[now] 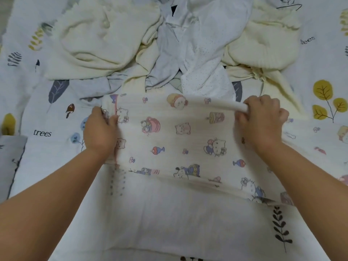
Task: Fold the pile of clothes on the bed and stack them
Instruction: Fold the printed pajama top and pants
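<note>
Head view shows the cartoon-print cloth (175, 140) stretched crosswise before the person, its long axis running left to right; the left hand (100, 129) and right hand (261, 119) each pinch a far corner, equally near, with the unfolded pile (169, 44) beyond on the bed (33, 102)

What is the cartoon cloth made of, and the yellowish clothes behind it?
The cartoon cloth looks like thin, matte woven cotton, maybe gauze: the bedsheet's leaf print shows through its lower edge. The yellowish clothes look thicker and softer, probably a knit, judging by their rounded folds and faint ribbed texture.
</note>
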`<action>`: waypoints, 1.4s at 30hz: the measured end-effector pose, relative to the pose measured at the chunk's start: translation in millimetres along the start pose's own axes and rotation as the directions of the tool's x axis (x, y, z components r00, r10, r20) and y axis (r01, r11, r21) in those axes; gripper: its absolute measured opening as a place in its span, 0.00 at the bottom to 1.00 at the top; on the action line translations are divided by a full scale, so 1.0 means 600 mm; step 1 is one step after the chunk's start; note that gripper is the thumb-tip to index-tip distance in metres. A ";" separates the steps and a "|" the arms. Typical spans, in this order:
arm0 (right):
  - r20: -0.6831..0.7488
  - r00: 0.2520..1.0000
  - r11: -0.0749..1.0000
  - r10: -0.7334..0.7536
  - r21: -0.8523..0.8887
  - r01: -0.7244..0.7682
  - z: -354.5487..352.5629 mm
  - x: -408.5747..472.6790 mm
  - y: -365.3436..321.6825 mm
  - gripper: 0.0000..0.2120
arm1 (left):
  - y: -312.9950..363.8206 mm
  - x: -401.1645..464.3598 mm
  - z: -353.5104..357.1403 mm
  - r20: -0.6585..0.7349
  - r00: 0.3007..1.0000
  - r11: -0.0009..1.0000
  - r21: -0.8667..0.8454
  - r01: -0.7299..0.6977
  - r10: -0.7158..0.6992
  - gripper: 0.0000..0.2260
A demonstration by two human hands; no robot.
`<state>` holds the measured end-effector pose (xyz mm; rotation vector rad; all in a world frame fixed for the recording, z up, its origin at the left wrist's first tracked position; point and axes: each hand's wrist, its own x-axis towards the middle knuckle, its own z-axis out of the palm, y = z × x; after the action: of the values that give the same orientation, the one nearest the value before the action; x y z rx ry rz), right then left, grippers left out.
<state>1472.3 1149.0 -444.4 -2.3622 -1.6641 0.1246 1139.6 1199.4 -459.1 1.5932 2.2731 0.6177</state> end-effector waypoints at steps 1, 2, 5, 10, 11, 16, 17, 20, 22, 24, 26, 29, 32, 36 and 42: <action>0.039 0.999 1.000 0.012 0.020 -0.013 0.004 0.002 -0.005 0.17 | -0.004 -0.001 0.003 0.058 0.995 0.996 0.036 0.076 -0.078 0.15; 0.121 0.992 0.999 0.027 0.023 -0.030 0.009 0.001 -0.006 0.21 | -0.006 -0.002 0.007 0.141 0.977 0.984 0.097 0.150 -0.163 0.20; 0.279 0.959 0.998 0.056 0.015 -0.062 0.021 0.003 0.002 0.23 | -0.014 -0.006 0.015 0.329 0.905 0.955 0.211 0.209 -0.271 0.26; 0.344 0.938 0.972 0.047 -0.230 0.035 0.032 0.006 0.010 0.16 | -0.023 -0.012 -0.001 0.385 0.905 0.984 0.085 0.159 -0.180 0.16; 0.272 0.961 0.976 0.045 -0.218 0.016 0.029 0.006 0.005 0.17 | -0.025 -0.011 -0.012 0.381 0.910 0.987 0.073 0.146 -0.162 0.15; 0.044 0.993 0.980 -0.110 -0.160 0.116 0.020 -0.019 -0.050 0.16 | -0.074 0.000 -0.095 0.282 0.956 0.972 0.233 0.009 -0.076 0.15; 0.073 0.984 0.969 -0.159 -0.180 0.170 0.022 -0.032 -0.063 0.21 | -0.090 0.000 -0.108 0.269 0.958 0.963 0.269 0.021 -0.096 0.15; 0.041 0.968 0.956 -0.247 -0.151 0.250 0.024 -0.083 -0.087 0.34 | -0.135 -0.006 -0.124 0.310 0.909 0.941 0.277 0.195 -0.280 0.15; 0.014 0.967 0.955 -0.254 -0.154 0.253 0.032 -0.121 -0.086 0.36 | -0.148 -0.011 -0.122 0.366 0.835 0.911 0.156 0.381 -0.412 0.16; 0.124 0.962 0.955 -0.243 -0.142 0.260 0.043 -0.158 -0.075 0.34 | -0.155 -0.014 -0.120 0.394 0.781 0.865 0.078 0.496 -0.484 0.16; 0.350 0.916 0.947 -0.195 -0.176 0.269 0.059 -0.185 -0.051 0.32 | -0.161 -0.017 -0.117 0.420 0.764 0.851 0.039 0.523 -0.489 0.13; 0.510 0.849 0.945 -0.138 -0.188 0.267 0.090 -0.203 -0.013 0.32 | -0.156 -0.026 -0.123 0.503 0.737 0.854 0.003 0.521 -0.451 0.09; 0.527 0.844 0.953 -0.102 -0.191 0.235 0.081 -0.198 -0.023 0.29 | -0.133 -0.027 -0.145 0.520 0.754 0.865 -0.057 0.499 -0.401 0.06; 0.461 0.879 0.982 -0.126 -0.069 0.177 0.035 -0.201 -0.048 0.31 | -0.049 -0.036 -0.179 0.558 0.796 0.843 -0.291 0.452 -0.235 0.03; 0.539 0.835 0.461 -0.107 0.771 -0.439 -0.058 -0.211 -0.119 0.26 | 0.119 -0.126 -0.179 0.578 0.807 0.886 -0.430 0.175 0.121 0.10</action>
<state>1370.7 1047.8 -402.0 -1.6564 -1.0135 1.4343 1172.7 1130.6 -330.4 1.2712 1.5315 0.5087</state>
